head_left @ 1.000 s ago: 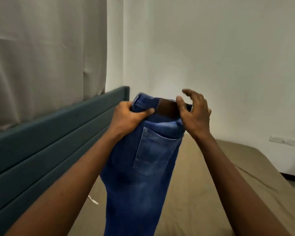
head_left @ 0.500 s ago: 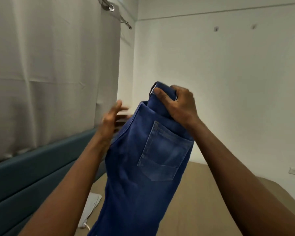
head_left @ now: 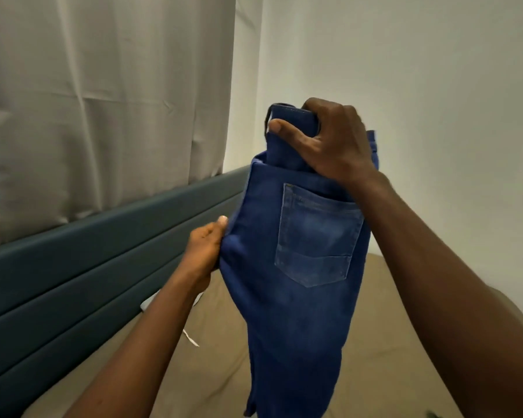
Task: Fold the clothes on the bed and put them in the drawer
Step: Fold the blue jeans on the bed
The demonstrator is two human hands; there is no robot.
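While right hand (head_left: 335, 143) grips jeans (head_left: 299, 312) (waistband up), left hand (head_left: 204, 251) pinches their side.

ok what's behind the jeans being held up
The jeans hang in front of the tan bed sheet, the teal headboard and the white wall. They hide the headboard's end and the fingers of the left hand pinching their edge; the right hand grips the waistband.
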